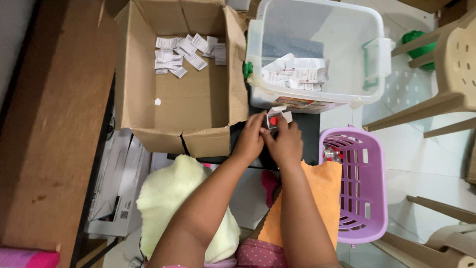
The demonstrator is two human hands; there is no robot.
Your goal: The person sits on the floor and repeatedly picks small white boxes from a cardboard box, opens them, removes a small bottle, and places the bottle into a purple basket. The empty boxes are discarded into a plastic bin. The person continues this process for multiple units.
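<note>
Looking like a home doubling as a small packing spot: tiled floor (411, 164) showing at 3 o'clock, beige plastic chair (458, 64) sitting at 2, cardboard box (148, 74) of paper slips resting at 11, lilac laundry-style basket (369, 198) sitting at 4.

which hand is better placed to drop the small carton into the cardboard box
Probably the left. Both hands, left hand and right hand, hold the small carton, but the cardboard box lies on the left hand's side, so the right would have to cross over.
</note>
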